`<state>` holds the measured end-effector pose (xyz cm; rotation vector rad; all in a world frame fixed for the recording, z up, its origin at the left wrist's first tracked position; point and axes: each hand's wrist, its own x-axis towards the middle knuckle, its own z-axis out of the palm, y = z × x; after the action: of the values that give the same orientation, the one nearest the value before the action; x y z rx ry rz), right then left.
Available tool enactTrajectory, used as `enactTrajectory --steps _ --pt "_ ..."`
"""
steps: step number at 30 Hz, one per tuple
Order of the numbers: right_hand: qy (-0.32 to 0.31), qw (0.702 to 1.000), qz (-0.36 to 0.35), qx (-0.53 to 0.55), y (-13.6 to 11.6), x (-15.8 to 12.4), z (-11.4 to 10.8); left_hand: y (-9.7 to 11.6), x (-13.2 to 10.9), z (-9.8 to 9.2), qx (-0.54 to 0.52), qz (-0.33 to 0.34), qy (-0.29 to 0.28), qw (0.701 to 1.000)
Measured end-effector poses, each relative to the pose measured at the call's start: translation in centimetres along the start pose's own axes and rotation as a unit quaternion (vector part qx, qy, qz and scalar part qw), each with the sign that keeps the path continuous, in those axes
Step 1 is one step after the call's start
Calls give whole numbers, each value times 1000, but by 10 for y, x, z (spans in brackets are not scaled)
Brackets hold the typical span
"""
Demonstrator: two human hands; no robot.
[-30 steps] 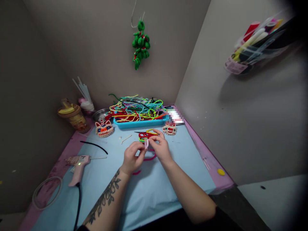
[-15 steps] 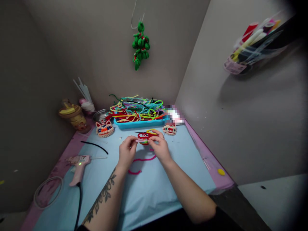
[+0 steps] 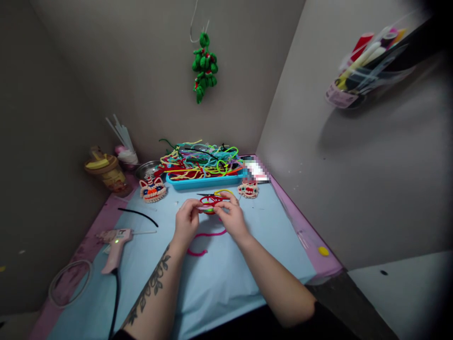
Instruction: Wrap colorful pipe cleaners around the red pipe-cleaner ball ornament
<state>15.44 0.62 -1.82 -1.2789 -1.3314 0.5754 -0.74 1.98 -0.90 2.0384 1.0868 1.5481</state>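
Observation:
Over the middle of the table, a pale pink pipe cleaner (image 3: 205,208) is stretched between my two hands. My left hand (image 3: 187,218) pinches one end between thumb and fingertips. On the other end, the thumb and index finger of my right hand (image 3: 231,217) are closed. Just behind the fingers lie scissors (image 3: 205,194) with dark blades, and red, yellow and green pieces partly hidden by my hands. Below them, a curved magenta pipe cleaner (image 3: 212,233) rests on the blue cloth (image 3: 226,278).
A blue tray (image 3: 208,183) heaped with coloured pipe cleaners stands at the back. Lion-like faces (image 3: 153,190) (image 3: 248,190) flank it. On the left lie a pink glue gun (image 3: 118,248) and a black pipe cleaner (image 3: 139,215). A green ornament (image 3: 205,68) hangs on the back wall.
My right hand's fingertips have shifted slightly left, closer to my left hand along the pink pipe cleaner. The whole view has drifted a little.

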Motion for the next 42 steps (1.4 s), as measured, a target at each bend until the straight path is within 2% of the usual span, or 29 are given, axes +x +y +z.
enactTrajectory --steps 4,9,12,17,22,27,31,37,40,42 --pt "-6 1000 2 16 3 0 2 4 1 3 -18 4 -5 1000" --pt "-11 1000 -8 9 4 -1 3 5 -1 6 -33 -47 -3 998" --pt "14 998 -55 -40 0 -2 1 8 -2 8 -24 -77 -21 997" --pt "45 978 -154 -133 -2 -2 -1 8 -3 7 60 -78 -29 995" --pt "42 966 -194 -166 -1 -1 -1 3 -3 7 90 -113 -68 987" --pt "34 966 -186 -174 -5 -1 -3 10 -4 8 49 -132 -41 989" --pt "25 975 -163 -148 -8 -2 -2 14 -6 11 30 -113 -22 993" --pt "30 983 -143 -116 -6 -4 1 9 -5 12 -35 -139 15 990" --pt "37 983 -137 -118 -5 -3 1 5 -3 10 -60 -153 13 986" --pt "37 983 -135 -119 -5 -3 1 1 -2 8 -41 -141 3 989"
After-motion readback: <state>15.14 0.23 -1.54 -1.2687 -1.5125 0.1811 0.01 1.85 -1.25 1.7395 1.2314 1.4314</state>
